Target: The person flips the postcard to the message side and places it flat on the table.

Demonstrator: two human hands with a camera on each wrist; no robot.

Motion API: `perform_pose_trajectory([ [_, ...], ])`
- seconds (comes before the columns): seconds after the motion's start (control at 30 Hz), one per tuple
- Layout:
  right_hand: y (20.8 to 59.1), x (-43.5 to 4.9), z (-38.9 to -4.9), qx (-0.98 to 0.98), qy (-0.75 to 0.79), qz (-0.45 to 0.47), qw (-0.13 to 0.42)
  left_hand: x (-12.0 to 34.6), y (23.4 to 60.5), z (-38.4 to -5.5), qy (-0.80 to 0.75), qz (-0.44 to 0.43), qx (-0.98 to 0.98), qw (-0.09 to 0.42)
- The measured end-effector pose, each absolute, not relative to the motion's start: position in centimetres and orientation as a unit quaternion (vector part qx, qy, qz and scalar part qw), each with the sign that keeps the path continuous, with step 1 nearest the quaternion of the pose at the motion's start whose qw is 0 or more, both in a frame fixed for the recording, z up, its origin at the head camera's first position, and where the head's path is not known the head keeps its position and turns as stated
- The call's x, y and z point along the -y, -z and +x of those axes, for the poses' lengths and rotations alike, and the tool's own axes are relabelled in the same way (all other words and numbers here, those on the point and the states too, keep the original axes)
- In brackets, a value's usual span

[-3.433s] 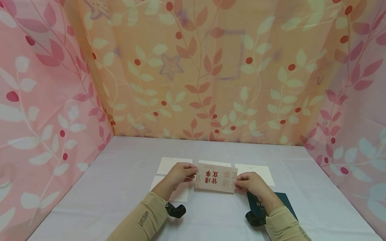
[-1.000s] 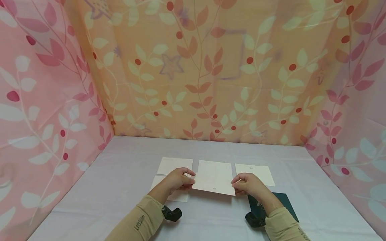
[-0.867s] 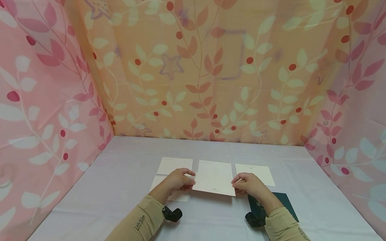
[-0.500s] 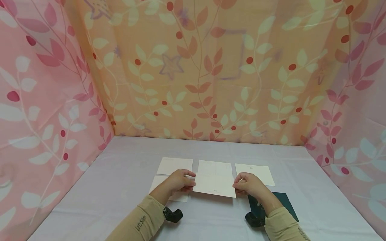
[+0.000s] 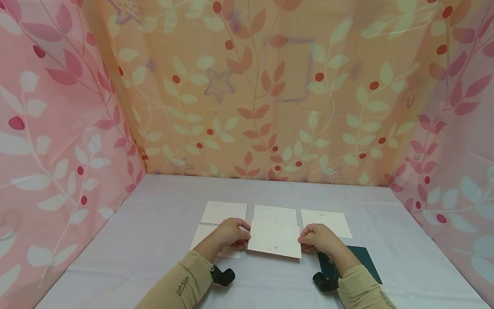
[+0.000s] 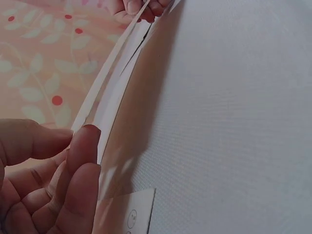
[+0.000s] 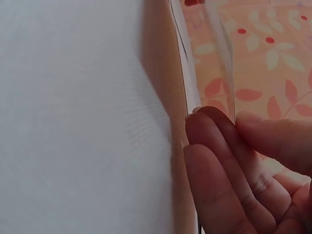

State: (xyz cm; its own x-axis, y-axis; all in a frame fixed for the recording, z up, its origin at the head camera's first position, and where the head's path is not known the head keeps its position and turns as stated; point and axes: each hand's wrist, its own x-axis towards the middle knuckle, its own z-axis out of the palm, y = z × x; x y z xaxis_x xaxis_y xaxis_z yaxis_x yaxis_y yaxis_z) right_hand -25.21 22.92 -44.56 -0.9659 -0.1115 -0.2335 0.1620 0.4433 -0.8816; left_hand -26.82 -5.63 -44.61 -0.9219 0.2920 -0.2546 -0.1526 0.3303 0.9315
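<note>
Both hands hold a cream postcard (image 5: 275, 240) by its two short sides, its pale side with a small mark facing up. My left hand (image 5: 231, 234) pinches the left edge between thumb and fingers. On the right edge, the thumb and fingers of my right hand (image 5: 319, 238) do the same. In the left wrist view the card (image 6: 105, 73) shows edge-on, above the table with a shadow beneath. The held card overlaps another pale card (image 5: 275, 212) lying behind it in the head view.
Pale cards lie at the back left (image 5: 224, 210), partly under the left forearm (image 5: 201, 236) and at the right (image 5: 329, 219). A dark green printed folder or envelope (image 5: 364, 264) lies beneath the right wrist. A floral cloth (image 5: 254, 128) stands behind the white table (image 5: 154, 240).
Earlier the held postcard showed its printed face with red characters; now its pale side is up. Over the last second, the hands have brought it slightly nearer and lower.
</note>
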Motion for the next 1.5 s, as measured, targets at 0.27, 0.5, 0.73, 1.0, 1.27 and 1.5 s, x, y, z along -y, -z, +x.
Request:
perform_pose_trajectory([
  [0.27,44.71,-22.89,-25.25,-0.844,0.521,0.020,0.125,5.40,44.47,-26.64,-0.561,0.051,-0.805,0.184],
  [0.5,44.65,-22.83,-25.14,-0.847,0.515,0.029,0.127,5.34,44.38,-26.52,-0.549,0.037,-0.813,0.189],
  [0.73,44.70,-22.78,-25.12,-0.849,0.511,0.040,0.129,5.25,44.40,-26.51,-0.549,0.026,-0.813,0.192],
  [1.0,44.38,-22.68,-24.85,-0.855,0.500,0.033,0.133,5.18,44.16,-26.28,-0.546,0.023,-0.814,0.199],
  [1.27,44.40,-22.67,-24.83,-0.854,0.502,0.027,0.137,5.07,44.02,-26.34,-0.541,0.013,-0.816,0.204],
  [1.5,44.56,-22.80,-24.84,-0.854,0.499,0.015,0.146,5.08,43.99,-26.38,-0.538,0.017,-0.816,0.210],
])
